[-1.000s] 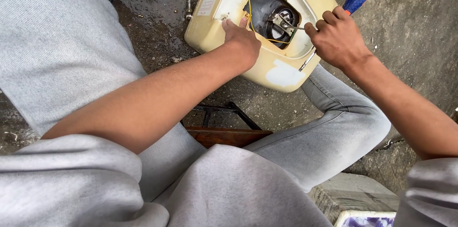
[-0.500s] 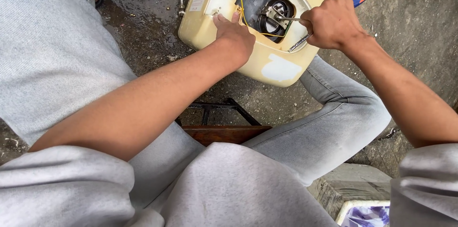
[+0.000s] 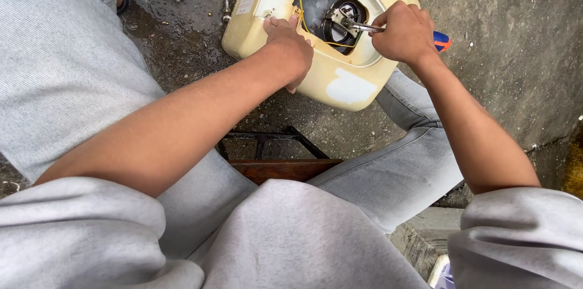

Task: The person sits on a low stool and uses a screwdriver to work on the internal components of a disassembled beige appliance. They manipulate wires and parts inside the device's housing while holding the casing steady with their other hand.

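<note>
Screwdriver tip could have slipped off the fastener inside the yellowed casing

The right hand (image 3: 405, 34) was closed around a blue-and-orange-handled screwdriver (image 3: 441, 40), its shaft reaching the metal bracket (image 3: 340, 18) on the black motor (image 3: 325, 6); the left hand (image 3: 290, 46) lay flat, fingers spread, pressing the cream plastic housing (image 3: 340, 85) that lay on the wet concrete floor (image 3: 182, 52). A skidding tip might have nicked the yellow wire (image 3: 331, 43) nearby, or the housing might have shifted

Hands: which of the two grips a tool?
The right hand grips the screwdriver with the blue and orange handle; the left hand lies flat on the cream casing.
</note>
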